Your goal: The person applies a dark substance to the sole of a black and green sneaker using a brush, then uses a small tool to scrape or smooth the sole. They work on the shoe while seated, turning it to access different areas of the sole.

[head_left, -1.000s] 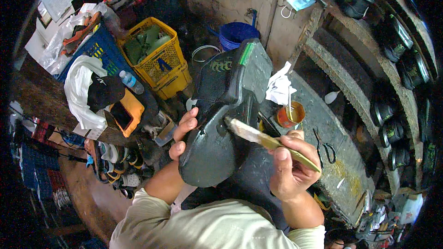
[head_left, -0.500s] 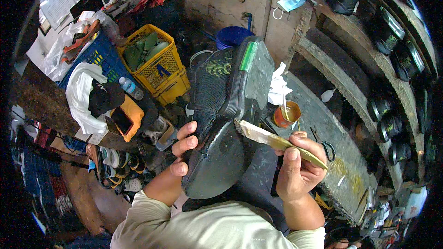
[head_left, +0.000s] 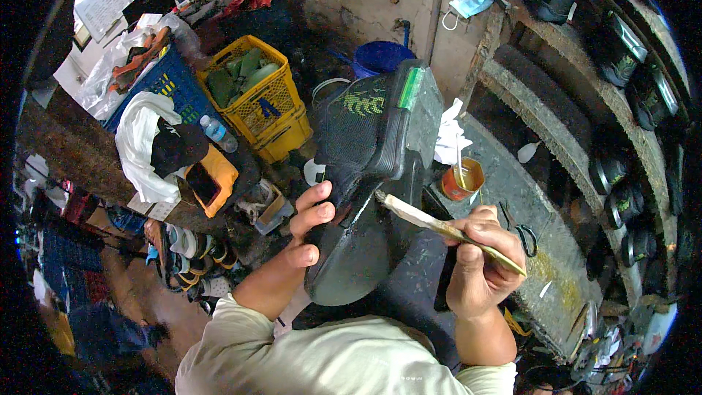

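Note:
A large black shoe-like piece (head_left: 355,135) stands close before me, its mesh upper marked with a green print and its thick edge with a green strip. My left hand (head_left: 311,227) grips its left side, fingers bent; the thumb is hard to make out. My right hand (head_left: 486,260) pinches a flat, pale-handled brush (head_left: 417,218). The dark tip of the brush meets the seam at the piece's middle, where a thin whitish line shows. Below that seam the surface is smooth and dark. To the right stands an orange tin (head_left: 463,179) with a stick in it.
Beside the tin lie crumpled white paper (head_left: 451,135) and black-handled scissors (head_left: 526,240) on a stained bench (head_left: 556,281). Curved shelves (head_left: 541,113) at the right bear similar black pieces. Yellow crates (head_left: 267,113) and a blue bucket (head_left: 376,58) stand beyond; a water bottle (head_left: 218,133) is at left.
The brush has tipped and turned more edge-on at the seam. A whitish line shows more plainly there. The whole view has shifted a little, and my left hand keeps its grip.

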